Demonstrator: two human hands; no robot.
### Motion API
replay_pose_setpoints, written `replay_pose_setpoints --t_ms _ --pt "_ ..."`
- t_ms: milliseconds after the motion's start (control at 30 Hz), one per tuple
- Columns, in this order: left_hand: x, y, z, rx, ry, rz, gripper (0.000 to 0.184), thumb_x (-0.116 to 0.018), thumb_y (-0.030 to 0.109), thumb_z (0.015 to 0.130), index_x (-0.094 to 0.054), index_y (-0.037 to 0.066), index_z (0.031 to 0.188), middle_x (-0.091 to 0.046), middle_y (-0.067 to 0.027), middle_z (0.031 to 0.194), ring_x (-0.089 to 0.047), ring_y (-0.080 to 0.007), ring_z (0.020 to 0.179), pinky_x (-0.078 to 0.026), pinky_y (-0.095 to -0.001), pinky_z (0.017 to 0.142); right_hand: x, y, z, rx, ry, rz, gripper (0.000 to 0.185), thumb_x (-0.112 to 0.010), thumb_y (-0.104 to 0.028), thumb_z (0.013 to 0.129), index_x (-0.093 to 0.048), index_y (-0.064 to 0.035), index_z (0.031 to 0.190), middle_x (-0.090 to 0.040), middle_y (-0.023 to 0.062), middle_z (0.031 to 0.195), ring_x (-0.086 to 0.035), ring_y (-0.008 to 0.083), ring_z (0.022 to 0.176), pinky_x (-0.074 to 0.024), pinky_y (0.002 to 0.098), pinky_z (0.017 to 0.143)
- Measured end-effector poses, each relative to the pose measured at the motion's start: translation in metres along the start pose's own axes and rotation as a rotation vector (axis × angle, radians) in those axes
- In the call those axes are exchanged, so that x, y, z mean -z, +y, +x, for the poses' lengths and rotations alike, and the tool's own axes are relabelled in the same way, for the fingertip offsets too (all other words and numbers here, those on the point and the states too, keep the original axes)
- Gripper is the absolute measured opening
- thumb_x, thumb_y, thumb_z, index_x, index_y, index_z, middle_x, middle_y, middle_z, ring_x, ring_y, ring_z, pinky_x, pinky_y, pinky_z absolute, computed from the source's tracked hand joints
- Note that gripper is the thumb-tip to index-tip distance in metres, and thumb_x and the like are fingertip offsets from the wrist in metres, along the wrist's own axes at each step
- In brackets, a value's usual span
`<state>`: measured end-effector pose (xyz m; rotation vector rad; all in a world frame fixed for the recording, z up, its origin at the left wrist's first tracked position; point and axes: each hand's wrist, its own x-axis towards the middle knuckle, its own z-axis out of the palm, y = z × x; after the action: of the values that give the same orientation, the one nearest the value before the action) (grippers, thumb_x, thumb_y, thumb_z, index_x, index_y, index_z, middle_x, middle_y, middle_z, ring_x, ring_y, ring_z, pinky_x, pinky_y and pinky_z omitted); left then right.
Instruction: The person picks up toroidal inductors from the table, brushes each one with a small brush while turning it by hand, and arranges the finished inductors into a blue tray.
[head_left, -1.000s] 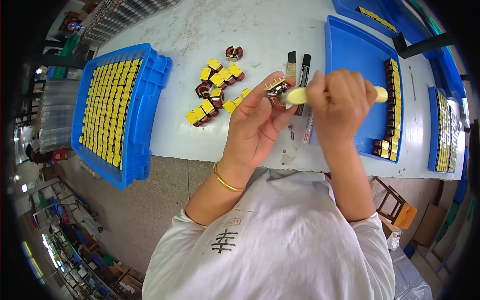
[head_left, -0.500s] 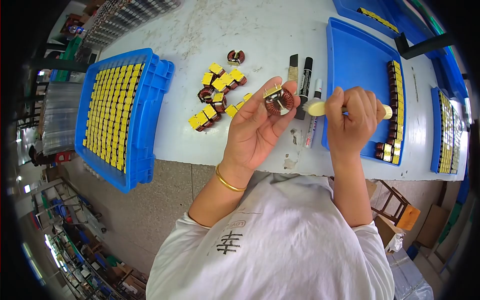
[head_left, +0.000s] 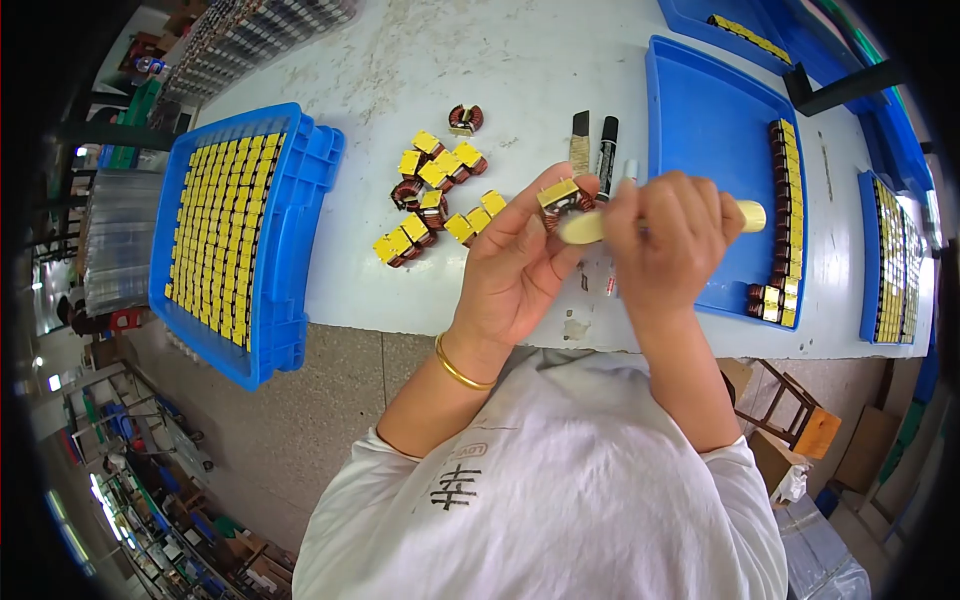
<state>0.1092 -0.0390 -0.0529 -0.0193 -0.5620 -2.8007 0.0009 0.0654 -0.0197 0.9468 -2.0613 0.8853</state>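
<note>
Between the thumb and fingers of my left hand (head_left: 515, 275) is a copper-wound coil (head_left: 560, 200) with a yellow base turned up and metal pins. My right hand (head_left: 675, 240) is wrapped round a cream-handled brush (head_left: 750, 216). The brush's head lies over the lower side of the coil and hides part of it; its bristles cannot be made out. Left of my left hand, several loose coils (head_left: 437, 172) with yellow bases lie on the table. Beyond the hands lie a black marker (head_left: 608, 145) and a flat tool with a wrapped handle (head_left: 580, 150).
At the left, stacked blue crates (head_left: 318, 180) hold rows of yellow-based coils. A blue tray (head_left: 715, 120) on the right has a column of coils along its right side. Another filled tray (head_left: 868, 260) stands at the far right, and a black bar (head_left: 850, 90) juts in above it.
The brush was on the coil, moved off to the right half a second ago, and is now back over it. The coil has been turned in my left hand.
</note>
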Motion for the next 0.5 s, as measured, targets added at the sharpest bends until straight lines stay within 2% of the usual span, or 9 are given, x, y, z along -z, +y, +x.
replay_pose_setpoints --t_ms 133,233,300,400,500 --pt "-0.016 -0.001 -0.002 -0.015 0.126 0.133 0.05 -0.052 0.014 0.096 -0.034 -0.003 0.14 -0.048 -0.0193 0.135 -0.052 -0.025 0.121 -0.047 -0.0354 0.102 -0.003 0.006 0.008 -0.017 -0.008 -0.06 0.029 -0.071 -0.014 0.068 -0.044 -0.0139 0.059 -0.048 -0.0017 0.058 -0.046 0.0177 0.057 -0.0304 0.0327 0.067" --pt "-0.015 -0.004 -0.005 0.016 0.196 0.12 0.05 -0.052 0.016 0.097 -0.035 -0.004 0.139 -0.052 -0.0175 0.13 -0.054 -0.0253 0.119 -0.046 -0.0363 0.103 -0.003 0.007 0.012 -0.015 -0.015 -0.072 0.029 -0.07 -0.013 0.068 -0.044 -0.0138 0.057 -0.048 -0.0018 0.057 -0.047 0.0176 0.057 -0.0301 0.0333 0.067" --pt "-0.014 0.0 -0.004 0.032 0.139 0.106 0.049 -0.051 0.016 0.097 -0.036 -0.004 0.139 -0.053 -0.017 0.128 -0.054 -0.0257 0.118 -0.046 -0.0367 0.103 -0.002 -0.004 0.014 0.032 0.008 -0.003 0.029 -0.069 -0.012 0.069 -0.043 -0.0135 0.056 -0.048 -0.0016 0.056 -0.046 0.018 0.057 -0.0298 0.0338 0.066" --pt "-0.013 0.002 -0.004 0.035 0.119 0.103 0.048 -0.05 0.018 0.098 -0.036 -0.004 0.139 -0.052 -0.0189 0.129 -0.055 -0.0278 0.118 -0.046 -0.0375 0.104 -0.01 0.025 0.021 0.015 0.022 -0.157 0.03 -0.068 -0.012 0.07 -0.043 -0.0126 0.055 -0.047 -0.001 0.056 -0.047 0.0187 0.057 -0.0304 0.0341 0.065" --pt "-0.016 0.004 -0.005 0.024 0.138 0.114 0.048 -0.049 0.018 0.098 -0.035 -0.003 0.139 -0.051 -0.0204 0.131 -0.055 -0.0289 0.118 -0.046 -0.0379 0.104 -0.002 0.02 0.016 -0.079 -0.008 -0.037 0.028 -0.068 -0.011 0.071 -0.044 -0.0113 0.056 -0.046 -0.0001 0.055 -0.046 0.0192 0.056 -0.0312 0.0342 0.064"
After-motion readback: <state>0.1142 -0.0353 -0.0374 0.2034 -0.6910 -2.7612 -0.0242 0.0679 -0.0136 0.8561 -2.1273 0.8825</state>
